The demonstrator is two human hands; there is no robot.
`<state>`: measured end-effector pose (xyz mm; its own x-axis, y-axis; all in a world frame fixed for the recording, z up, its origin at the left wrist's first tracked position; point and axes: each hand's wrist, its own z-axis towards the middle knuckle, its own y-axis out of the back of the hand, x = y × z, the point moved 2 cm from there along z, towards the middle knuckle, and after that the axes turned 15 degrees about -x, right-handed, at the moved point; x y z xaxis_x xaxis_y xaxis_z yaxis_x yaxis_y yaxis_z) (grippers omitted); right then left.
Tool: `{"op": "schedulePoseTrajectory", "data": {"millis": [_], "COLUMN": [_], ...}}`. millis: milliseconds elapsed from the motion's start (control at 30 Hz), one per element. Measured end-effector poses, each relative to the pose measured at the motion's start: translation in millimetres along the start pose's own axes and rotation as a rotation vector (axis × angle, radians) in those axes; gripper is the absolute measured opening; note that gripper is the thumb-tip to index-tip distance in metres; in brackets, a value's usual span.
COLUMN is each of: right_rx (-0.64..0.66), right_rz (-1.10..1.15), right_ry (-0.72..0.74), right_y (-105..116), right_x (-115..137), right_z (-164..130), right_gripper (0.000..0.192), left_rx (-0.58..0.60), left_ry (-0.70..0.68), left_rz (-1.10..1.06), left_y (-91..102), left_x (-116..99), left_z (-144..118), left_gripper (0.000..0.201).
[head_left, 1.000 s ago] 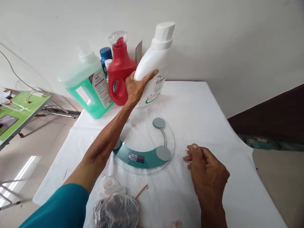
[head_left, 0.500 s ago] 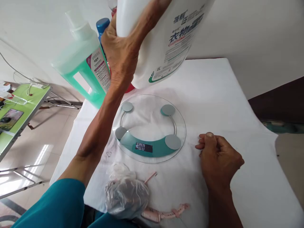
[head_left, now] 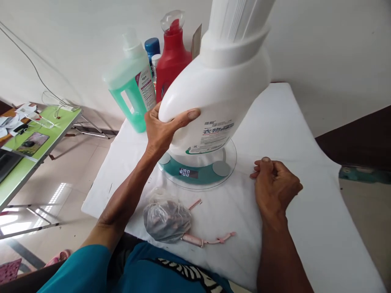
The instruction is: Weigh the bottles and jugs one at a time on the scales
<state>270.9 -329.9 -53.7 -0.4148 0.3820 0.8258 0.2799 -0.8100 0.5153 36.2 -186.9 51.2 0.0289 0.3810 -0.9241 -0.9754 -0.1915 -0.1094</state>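
Observation:
My left hand (head_left: 163,128) is wrapped around the side of a big white laundry liquid bottle (head_left: 224,87) with a wide cap, its thumb lying across the front. The bottle is tilted a little, its base over a round glass scale (head_left: 207,185) with a teal band. I cannot tell if bottle and glass touch. The scale's small display (head_left: 188,173) shows zeros. To the right of the scale, my right hand (head_left: 273,181) lies loosely closed on the white cloth, thumb against the curled fingers, with nothing visible in it.
Behind the left hand stand a green liquid bottle (head_left: 132,87), a red bottle (head_left: 172,53) and a blue-capped bottle (head_left: 152,48). Nearer me lie a plastic-wrapped bundle (head_left: 166,221) and a pink strap (head_left: 210,241) on the white-covered table (head_left: 317,195). A green table (head_left: 39,130) stands at left.
My left hand has lowered the white bottle from above the back of the table to over the scale. The red bottle behind has come into view. My right hand has hardly moved.

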Motion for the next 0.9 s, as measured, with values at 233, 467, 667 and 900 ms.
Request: {"op": "schedulePoseTrajectory", "data": {"millis": [233, 467, 667, 900], "right_rx": [0.107, 0.793, 0.742, 0.658], "right_rz": [0.155, 0.277, 0.151, 0.002], "right_ry": [-0.083, 0.520, 1.016, 1.165], "right_y": [19, 71, 84, 89], "right_x": [5, -3, -24, -34], "right_z": [-4, -69, -122, -109], "right_gripper": [0.032, 0.027, 0.017, 0.026], "left_rx": [-0.054, -0.090, -0.089, 0.006], "left_ry": [-0.010, -0.025, -0.063, 0.032], "left_rz": [0.069, 0.120, 0.116, 0.223], "left_y": [8.8, 8.9, 10.4, 16.7], "left_x": [8, 15, 18, 5], "left_z": [1, 9, 9, 4], "left_gripper": [0.051, 0.054, 0.063, 0.056]}}
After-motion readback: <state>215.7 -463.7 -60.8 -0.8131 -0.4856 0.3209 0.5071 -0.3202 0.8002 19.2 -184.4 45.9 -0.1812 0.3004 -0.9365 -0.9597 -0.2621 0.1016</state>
